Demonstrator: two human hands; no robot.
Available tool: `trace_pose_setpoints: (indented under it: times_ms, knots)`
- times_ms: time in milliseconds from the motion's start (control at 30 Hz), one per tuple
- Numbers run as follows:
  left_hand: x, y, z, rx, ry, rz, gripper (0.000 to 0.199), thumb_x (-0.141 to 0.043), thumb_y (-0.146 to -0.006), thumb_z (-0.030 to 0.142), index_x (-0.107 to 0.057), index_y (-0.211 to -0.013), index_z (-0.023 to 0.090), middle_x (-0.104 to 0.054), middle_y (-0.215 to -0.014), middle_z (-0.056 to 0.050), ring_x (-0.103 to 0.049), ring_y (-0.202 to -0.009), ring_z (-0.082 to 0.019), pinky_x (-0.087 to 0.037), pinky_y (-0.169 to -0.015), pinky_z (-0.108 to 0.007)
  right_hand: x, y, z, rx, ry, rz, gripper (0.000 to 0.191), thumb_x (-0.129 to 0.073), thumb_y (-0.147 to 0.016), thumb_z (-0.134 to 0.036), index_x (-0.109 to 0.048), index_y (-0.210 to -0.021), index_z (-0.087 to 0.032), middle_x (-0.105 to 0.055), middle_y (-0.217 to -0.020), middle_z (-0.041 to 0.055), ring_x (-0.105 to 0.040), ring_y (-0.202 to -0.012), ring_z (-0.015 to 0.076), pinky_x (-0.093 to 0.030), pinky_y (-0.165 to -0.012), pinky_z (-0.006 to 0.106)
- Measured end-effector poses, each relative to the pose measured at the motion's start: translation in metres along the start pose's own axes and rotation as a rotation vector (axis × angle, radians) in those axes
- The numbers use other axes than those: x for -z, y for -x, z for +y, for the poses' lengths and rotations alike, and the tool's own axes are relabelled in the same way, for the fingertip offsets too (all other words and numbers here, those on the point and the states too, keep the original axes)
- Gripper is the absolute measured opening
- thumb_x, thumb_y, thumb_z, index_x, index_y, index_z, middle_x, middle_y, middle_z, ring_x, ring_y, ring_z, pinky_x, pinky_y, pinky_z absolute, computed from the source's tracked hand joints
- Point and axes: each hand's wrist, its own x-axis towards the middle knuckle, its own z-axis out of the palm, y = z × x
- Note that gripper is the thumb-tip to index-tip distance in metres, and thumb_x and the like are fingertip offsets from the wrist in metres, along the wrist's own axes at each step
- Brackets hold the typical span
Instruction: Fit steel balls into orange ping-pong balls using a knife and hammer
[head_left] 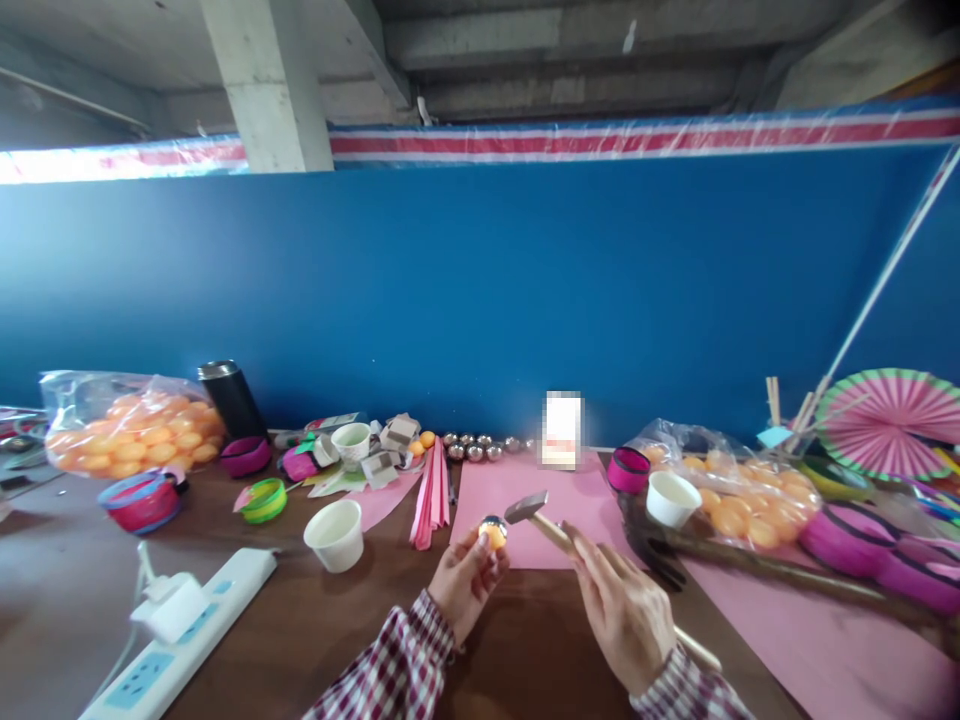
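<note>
In my left hand (471, 585) a small orange ball (494, 534) with a dark, shiny top is pinched between the fingertips. Whether that top is a separate steel ball I cannot tell. My right hand (626, 605) is closed around the wooden handle of a hammer (527, 507). The hammer's head points left and hangs just right of the ball, apart from it. Under and behind them lies a pink sheet (502, 485), and several shiny metal balls (474, 452) stand in a row along its far edge.
Left of my hands are a white paper cup (334, 537), pink strips (431, 495) and a power strip (202, 625). Bags of orange balls (139, 435) lie on both sides. A dark rod (795, 570) and another white cup (673, 499) are at right. A blue partition (480, 290) stands behind.
</note>
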Motion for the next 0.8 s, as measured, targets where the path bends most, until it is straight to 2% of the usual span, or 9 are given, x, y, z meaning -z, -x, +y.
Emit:
trace_pose_setpoints:
  times_ms: [167,300,367,433,533,633,800]
  knots:
    - [-0.0007,0.0018,-0.0005,0.04,0.0,0.038,0.017,-0.07,-0.059,0.017,-0.061,-0.074,0.013,-0.063,-0.07,-0.004,-0.06,-0.062,-0.011,-0.05,-0.06,-0.02,0.0009,-0.0001,-0.0016,0.022,0.03,-0.015,0.035,-0.035,-0.085,-0.031,-0.045,-0.119,-0.025,-0.063,-0.083,0.004,-0.057,-0.065,0.0118,-0.04,-0.054,0.019]
    - [0.0017,0.0008,-0.001,0.035,0.033,0.012,0.013,-0.067,-0.064,0.018,-0.06,-0.073,0.011,-0.063,-0.072,-0.006,-0.06,-0.068,-0.012,-0.05,-0.071,-0.026,0.0016,-0.001,-0.0015,0.017,-0.003,0.02,0.037,-0.035,-0.086,-0.029,-0.041,-0.122,-0.022,-0.062,-0.085,0.0051,-0.057,-0.069,0.0116,-0.041,-0.061,0.019]
    - [0.0017,0.0011,-0.0006,0.026,0.038,-0.017,0.011,-0.065,-0.066,0.017,-0.06,-0.072,0.01,-0.063,-0.074,-0.007,-0.06,-0.07,-0.012,-0.049,-0.074,-0.027,0.0009,-0.001,-0.0013,0.031,0.017,0.013,0.037,-0.036,-0.085,-0.03,-0.042,-0.121,-0.022,-0.062,-0.087,0.005,-0.057,-0.07,0.0115,-0.04,-0.058,0.018]
    - [0.0004,0.0019,0.0007,0.02,0.047,-0.038,0.011,-0.063,-0.067,0.016,-0.06,-0.077,0.011,-0.063,-0.077,-0.007,-0.06,-0.071,-0.012,-0.048,-0.075,-0.027,0.0007,-0.001,-0.0014,0.042,0.045,0.006,0.035,-0.036,-0.085,-0.031,-0.045,-0.118,-0.023,-0.062,-0.084,0.004,-0.057,-0.067,0.0112,-0.04,-0.055,0.018]
    - [-0.0028,0.0034,0.0031,0.022,0.063,-0.058,0.023,-0.06,-0.07,0.015,-0.057,-0.092,0.013,-0.063,-0.086,-0.008,-0.06,-0.074,-0.012,-0.047,-0.077,-0.027,0.0023,-0.0013,-0.0022,0.025,0.034,0.031,0.035,-0.035,-0.086,-0.03,-0.045,-0.119,-0.023,-0.062,-0.079,0.0032,-0.056,-0.065,0.0106,-0.04,-0.057,0.018]
    - [-0.0041,0.0036,0.0045,0.028,0.058,-0.058,0.029,-0.059,-0.071,0.015,-0.054,-0.1,0.014,-0.062,-0.09,-0.009,-0.06,-0.077,-0.013,-0.047,-0.078,-0.028,0.0036,-0.0019,-0.0037,0.022,0.032,0.03,0.037,-0.035,-0.086,-0.03,-0.043,-0.121,-0.023,-0.062,-0.082,0.0035,-0.057,-0.066,0.0106,-0.04,-0.057,0.018]
    - [-0.0021,0.0021,0.0032,-0.001,0.03,-0.029,0.02,-0.062,-0.068,0.014,-0.059,-0.088,0.012,-0.063,-0.081,-0.007,-0.06,-0.071,-0.012,-0.049,-0.074,-0.026,0.0029,-0.002,-0.0036,0.027,0.051,0.02,0.035,-0.035,-0.086,-0.031,-0.046,-0.118,-0.025,-0.062,-0.08,0.0027,-0.057,-0.064,0.0103,-0.04,-0.056,0.018]
